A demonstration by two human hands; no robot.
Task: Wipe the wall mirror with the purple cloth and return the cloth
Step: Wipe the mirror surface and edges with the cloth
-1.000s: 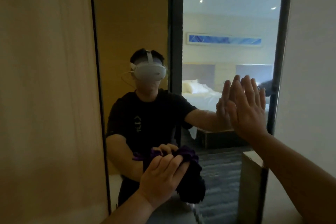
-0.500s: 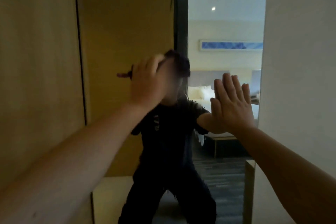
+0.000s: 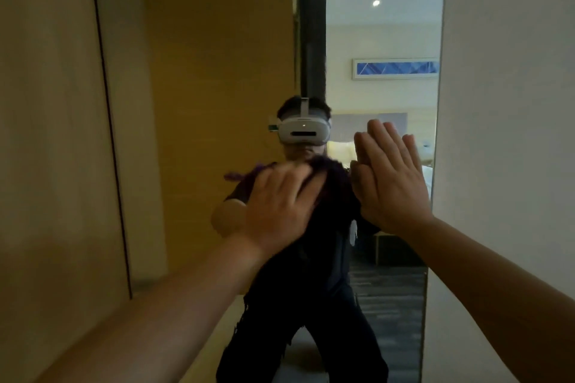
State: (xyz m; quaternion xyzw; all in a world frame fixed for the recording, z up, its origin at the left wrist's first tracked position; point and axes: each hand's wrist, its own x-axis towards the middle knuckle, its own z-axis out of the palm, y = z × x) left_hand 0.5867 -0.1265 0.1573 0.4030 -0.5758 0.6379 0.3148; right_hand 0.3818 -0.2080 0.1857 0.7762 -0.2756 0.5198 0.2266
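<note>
The wall mirror (image 3: 202,102) carries the purple cloth (image 3: 334,186) — pressed against its glass.

The left hand (image 3: 280,208) presses the purple cloth (image 3: 329,183) flat against the wall mirror (image 3: 382,40), fingers (image 3: 298,177) spread over it. Just to its right, the right hand (image 3: 389,183) rests open-palmed on the glass. The mirror reflects a person wearing a white headset (image 3: 303,130).
</note>
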